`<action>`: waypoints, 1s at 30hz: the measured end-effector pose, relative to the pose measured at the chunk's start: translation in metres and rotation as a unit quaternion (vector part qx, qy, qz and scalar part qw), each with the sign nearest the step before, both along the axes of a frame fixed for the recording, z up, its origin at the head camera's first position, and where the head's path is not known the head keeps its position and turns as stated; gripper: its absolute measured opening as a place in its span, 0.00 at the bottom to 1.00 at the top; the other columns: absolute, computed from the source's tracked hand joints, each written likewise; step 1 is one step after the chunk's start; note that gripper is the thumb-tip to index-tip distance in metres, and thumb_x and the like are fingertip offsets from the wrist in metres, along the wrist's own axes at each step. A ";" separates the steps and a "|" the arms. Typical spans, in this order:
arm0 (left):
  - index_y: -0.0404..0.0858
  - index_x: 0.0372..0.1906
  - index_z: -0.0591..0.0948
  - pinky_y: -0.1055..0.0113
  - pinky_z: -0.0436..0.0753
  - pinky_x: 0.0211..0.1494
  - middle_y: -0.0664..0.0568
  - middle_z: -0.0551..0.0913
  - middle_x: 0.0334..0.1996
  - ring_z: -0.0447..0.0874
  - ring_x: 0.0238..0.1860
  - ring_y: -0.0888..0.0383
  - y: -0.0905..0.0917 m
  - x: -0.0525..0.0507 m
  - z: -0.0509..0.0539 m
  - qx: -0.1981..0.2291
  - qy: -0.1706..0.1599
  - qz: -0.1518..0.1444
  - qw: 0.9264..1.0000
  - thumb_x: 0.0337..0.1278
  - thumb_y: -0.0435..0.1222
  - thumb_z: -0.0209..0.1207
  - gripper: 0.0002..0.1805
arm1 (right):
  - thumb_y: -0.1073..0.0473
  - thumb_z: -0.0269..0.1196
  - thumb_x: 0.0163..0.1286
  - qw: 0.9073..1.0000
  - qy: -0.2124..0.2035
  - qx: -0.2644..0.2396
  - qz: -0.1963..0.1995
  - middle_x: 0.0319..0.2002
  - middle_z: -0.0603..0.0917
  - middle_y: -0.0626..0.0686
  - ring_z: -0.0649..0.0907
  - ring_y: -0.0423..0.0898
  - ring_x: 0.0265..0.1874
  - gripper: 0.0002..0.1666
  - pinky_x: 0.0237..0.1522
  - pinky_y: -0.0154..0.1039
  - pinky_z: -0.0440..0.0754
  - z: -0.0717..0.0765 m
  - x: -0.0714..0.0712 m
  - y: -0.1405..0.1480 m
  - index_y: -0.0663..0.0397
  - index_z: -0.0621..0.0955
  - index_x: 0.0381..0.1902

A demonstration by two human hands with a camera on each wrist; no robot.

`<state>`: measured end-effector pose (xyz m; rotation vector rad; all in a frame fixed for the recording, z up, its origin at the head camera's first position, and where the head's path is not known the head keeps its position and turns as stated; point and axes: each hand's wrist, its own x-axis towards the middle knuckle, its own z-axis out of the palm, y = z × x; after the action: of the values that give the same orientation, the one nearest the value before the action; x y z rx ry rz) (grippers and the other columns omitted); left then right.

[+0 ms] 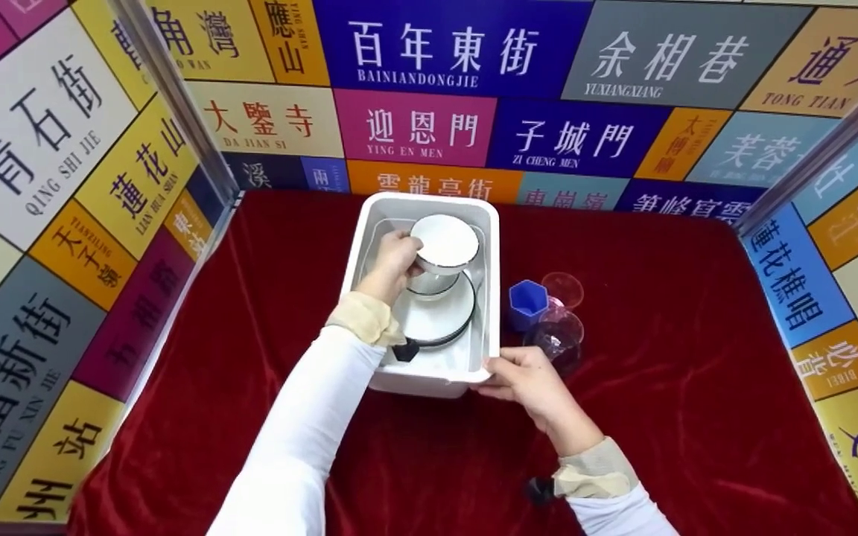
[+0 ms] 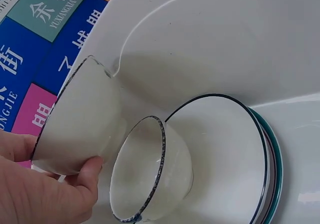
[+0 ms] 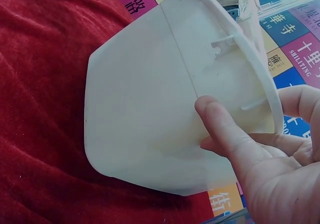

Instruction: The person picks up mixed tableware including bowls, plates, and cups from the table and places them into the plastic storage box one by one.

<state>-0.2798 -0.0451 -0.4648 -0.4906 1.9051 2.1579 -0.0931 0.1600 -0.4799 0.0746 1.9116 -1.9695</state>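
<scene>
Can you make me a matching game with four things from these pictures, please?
Things:
1. Left hand
2. Right hand
3. Blue cup
4. Plates

Where or what:
A. Stacked inside the white tub
B. Gripping the tub's rim
C. Standing on the red cloth
D. Holding a white bowl

Right pairs: 1-D, 2-B, 3-C, 4-A

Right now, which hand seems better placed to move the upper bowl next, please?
Probably the left hand: it holds the upper bowl, while the right hand grips the white tub at its near right corner.
</scene>
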 end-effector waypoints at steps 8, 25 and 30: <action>0.23 0.61 0.73 0.74 0.70 0.17 0.49 0.74 0.23 0.67 0.14 0.62 -0.004 -0.005 -0.008 -0.031 0.006 0.001 1.000 0.61 0.24 0.47 0.23 | 0.67 0.55 0.71 1.000 0.000 0.004 -0.004 0.40 0.90 0.60 0.91 0.53 0.39 0.20 0.49 0.49 0.88 0.000 -0.001 -0.001 0.80 0.79 0.54; 0.26 0.71 0.67 0.66 0.77 0.34 0.33 0.76 0.60 0.77 0.35 0.53 -0.010 -0.009 -0.019 -0.090 -0.010 -0.001 0.996 0.62 0.25 0.48 0.30 | 0.67 0.55 0.71 1.000 -0.005 0.000 -0.008 0.39 0.90 0.61 0.90 0.51 0.37 0.21 0.49 0.48 0.88 -0.002 0.000 -0.001 0.80 0.78 0.55; 0.25 0.65 0.73 0.62 0.81 0.39 0.38 0.79 0.51 0.77 0.34 0.53 -0.009 -0.008 -0.020 -0.096 -0.012 -0.007 0.995 0.61 0.25 0.49 0.25 | 0.67 0.55 0.71 1.000 -0.005 0.003 -0.010 0.39 0.90 0.60 0.90 0.53 0.38 0.20 0.49 0.48 0.88 -0.002 0.001 0.000 0.80 0.79 0.54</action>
<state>-0.2874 -0.0543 -0.4846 -0.5333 2.1083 1.9608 -0.0923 0.1596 -0.4821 0.1055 1.9176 -1.9731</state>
